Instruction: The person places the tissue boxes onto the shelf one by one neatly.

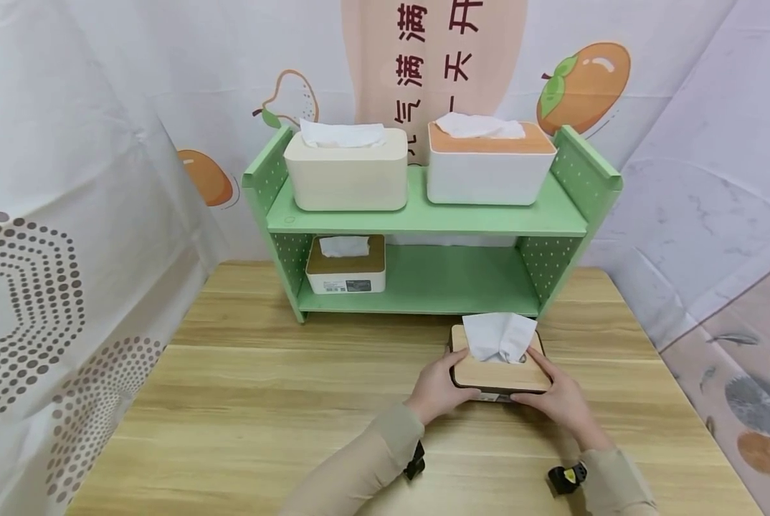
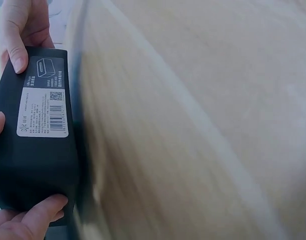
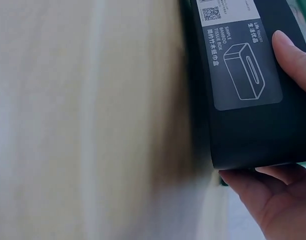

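Observation:
A black tissue box [image 1: 497, 375] with a pale wooden lid is held between both hands, just in front of the shelf's right end. White tissue [image 1: 497, 337] sticks up from its slot. My left hand [image 1: 438, 388] grips the left end, thumb on the front face. At the opposite end, my right hand [image 1: 562, 401] grips it with the thumb also in front. A printed label on the black side [image 2: 43, 112] faces the wrist cameras. Whether the box's base touches the table cannot be told.
A green two-tier shelf [image 1: 424, 222] stands at the back. On top are a cream tissue box [image 1: 349, 175] and a white one with an orange-brown lid [image 1: 488, 175]. A smaller white, brown-lidded tissue box [image 1: 346, 269] sits at the lower tier's left. Wooden table [image 1: 262, 416] extends in front.

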{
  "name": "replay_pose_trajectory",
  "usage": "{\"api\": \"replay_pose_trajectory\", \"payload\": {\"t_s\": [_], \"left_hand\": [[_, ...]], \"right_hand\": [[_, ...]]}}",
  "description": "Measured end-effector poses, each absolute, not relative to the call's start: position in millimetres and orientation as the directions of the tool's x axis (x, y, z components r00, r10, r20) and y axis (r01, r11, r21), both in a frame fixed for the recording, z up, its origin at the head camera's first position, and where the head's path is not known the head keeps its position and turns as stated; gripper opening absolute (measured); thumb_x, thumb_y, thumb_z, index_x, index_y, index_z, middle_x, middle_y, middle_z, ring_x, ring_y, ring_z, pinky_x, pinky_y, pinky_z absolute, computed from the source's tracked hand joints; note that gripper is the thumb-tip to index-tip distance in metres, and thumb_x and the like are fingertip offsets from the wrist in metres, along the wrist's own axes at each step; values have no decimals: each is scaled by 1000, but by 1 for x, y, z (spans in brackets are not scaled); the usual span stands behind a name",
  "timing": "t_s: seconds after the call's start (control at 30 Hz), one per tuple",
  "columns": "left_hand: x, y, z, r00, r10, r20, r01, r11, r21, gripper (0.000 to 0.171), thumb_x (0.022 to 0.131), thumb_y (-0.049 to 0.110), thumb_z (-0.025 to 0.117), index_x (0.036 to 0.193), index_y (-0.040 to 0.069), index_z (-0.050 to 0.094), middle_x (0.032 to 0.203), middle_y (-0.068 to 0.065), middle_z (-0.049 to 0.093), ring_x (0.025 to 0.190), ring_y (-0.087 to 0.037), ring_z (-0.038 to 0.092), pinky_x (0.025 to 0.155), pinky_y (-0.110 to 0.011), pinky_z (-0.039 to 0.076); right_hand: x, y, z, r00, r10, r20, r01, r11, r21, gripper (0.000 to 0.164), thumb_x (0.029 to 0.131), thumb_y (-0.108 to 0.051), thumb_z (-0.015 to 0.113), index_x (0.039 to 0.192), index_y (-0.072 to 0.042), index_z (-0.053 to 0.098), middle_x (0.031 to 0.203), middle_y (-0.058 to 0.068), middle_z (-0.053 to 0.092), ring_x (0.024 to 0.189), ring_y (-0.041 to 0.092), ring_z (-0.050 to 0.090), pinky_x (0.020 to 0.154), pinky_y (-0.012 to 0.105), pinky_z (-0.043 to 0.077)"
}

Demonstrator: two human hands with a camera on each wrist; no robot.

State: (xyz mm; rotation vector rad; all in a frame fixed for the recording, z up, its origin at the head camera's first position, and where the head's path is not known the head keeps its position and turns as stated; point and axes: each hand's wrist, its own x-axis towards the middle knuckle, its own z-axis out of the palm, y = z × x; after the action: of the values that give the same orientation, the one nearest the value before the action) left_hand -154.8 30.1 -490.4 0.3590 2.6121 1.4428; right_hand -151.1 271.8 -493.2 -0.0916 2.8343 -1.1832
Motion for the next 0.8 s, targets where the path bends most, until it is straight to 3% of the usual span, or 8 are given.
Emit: {"api": "replay_pose_trajectory", "payload": {"t_s": [0.23,0.47,0.8], "left_hand": [[-154,18,-476,-963,265,54,191,526,829,75,75,29,81,141,18,47,135,-9,56,119,-24,56,96,-33,48],[-162,5,-457,-946,285,152,289,534,795,75,74,27,82,140,14,48,139,-18,48,125,-28,51,97,-35,47],[-182,-15,-439,-935,317,158,315,544,777,75,76,29,80,141,13,47,140,-15,49,127,-25,50,99,-35,45]], "right_hand": [[-151,260,-480,-997,-66,30,-68,688,-723,97,66,-33,87,147,-14,36,137,33,43,121,49,47,95,58,40],[-152,245,-461,-999,-29,37,-47,649,-759,97,67,-32,87,147,-16,36,139,32,42,121,45,47,95,55,40],[-170,227,-450,-997,-29,66,-69,619,-782,94,69,-31,85,147,-16,36,146,25,37,130,43,40,100,55,36]]}}
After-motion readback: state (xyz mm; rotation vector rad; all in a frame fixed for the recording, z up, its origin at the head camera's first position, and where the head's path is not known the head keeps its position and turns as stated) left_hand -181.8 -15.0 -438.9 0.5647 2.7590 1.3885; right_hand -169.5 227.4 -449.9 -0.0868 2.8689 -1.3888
